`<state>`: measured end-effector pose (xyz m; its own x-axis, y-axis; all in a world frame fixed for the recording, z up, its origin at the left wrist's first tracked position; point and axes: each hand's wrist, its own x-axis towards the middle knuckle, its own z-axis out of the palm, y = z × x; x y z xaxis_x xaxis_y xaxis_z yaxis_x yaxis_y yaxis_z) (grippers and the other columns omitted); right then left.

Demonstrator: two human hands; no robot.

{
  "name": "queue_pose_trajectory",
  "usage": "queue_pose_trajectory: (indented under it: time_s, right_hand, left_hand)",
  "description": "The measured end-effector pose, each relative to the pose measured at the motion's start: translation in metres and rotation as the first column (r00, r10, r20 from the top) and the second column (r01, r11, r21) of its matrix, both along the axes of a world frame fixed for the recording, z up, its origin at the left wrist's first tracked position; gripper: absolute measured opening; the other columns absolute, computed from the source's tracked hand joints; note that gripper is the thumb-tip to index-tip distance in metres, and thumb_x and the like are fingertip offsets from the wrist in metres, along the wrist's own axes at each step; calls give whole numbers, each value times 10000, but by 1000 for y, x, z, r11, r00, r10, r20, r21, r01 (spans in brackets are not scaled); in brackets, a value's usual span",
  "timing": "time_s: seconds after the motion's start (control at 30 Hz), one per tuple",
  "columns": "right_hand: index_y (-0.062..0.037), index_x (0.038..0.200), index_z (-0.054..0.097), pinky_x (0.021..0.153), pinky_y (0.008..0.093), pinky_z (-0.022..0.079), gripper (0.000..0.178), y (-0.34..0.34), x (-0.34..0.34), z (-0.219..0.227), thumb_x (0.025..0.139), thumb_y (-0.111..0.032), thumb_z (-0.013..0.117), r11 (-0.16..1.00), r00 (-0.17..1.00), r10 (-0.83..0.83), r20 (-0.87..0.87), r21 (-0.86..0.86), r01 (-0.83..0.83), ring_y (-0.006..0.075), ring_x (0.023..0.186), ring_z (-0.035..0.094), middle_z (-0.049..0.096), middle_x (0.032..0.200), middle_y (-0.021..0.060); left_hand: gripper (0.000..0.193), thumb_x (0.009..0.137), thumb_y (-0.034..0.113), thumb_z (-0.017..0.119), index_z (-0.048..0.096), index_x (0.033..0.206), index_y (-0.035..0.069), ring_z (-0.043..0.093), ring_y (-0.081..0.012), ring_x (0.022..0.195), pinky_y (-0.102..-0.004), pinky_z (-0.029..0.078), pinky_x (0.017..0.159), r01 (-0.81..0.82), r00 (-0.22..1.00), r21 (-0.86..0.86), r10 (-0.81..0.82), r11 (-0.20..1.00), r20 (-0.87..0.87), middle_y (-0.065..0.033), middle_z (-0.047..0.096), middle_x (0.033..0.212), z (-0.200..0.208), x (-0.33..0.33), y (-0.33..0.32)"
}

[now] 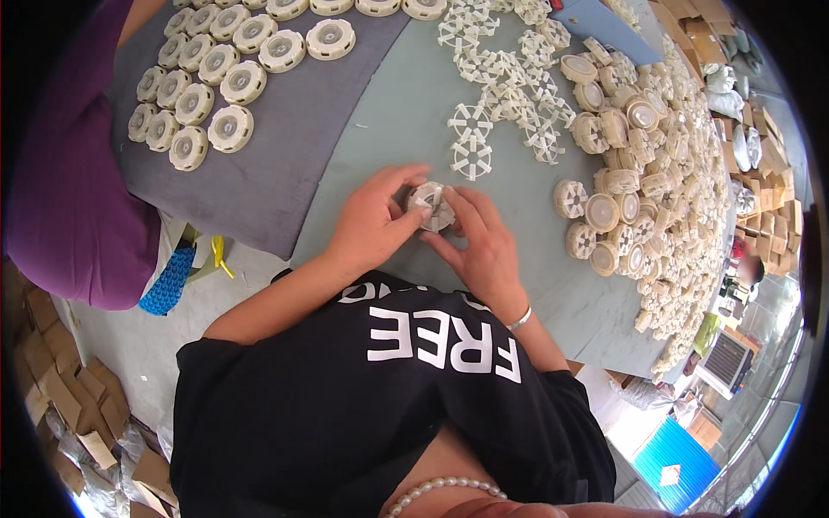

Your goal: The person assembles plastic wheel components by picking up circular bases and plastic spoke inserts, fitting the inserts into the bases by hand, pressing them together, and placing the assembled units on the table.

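Note:
My left hand (370,220) and my right hand (484,242) meet over the table around a small round cream plastic housing (430,204). Spoke-like arms show on its upper face. The left fingers and thumb close on its left side, while the right fingers and thumb press at its top and right; part of it is hidden under them. Just beyond the hands lie several flat white spoked plastic rings (471,157), some overlapping, in a strip running toward the far edge.
A large heap of cream round housings (639,164) covers the table's right side. Rows of round cream parts (229,129) lie on a dark grey mat (259,194) at left, beside a person in purple (82,198). A blue box (609,28) stands at the far right.

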<state>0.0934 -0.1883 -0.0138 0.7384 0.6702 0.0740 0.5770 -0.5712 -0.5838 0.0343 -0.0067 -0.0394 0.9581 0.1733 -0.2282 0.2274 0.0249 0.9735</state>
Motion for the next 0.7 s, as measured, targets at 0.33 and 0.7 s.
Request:
queue_pose_trajectory:
  time_s: [0.33,0.7]
  right_hand:
    - [-40,1305,588,714,338,580,595,7,-11,-11,805,-255,828,999,990,-42,136,-1,42,266,903,697,603,1266,114]
    - [-75,1356,557,814,421,574,652,-84,39,19,795,-256,836,925,925,-203,321,-248,289,315,1028,665,553,1353,149]
  left_hand:
    - [451,906,45,681,584,1347,57,642,-126,678,-272,533,612,-49,997,-22,48,999,-59,-110,649,1192,0,2,-4]
    - [437,871,202,766,649,1280,101,600,-283,1118,-361,537,795,-413,900,767,348,490,263,-131,573,1326,14,-29,97]
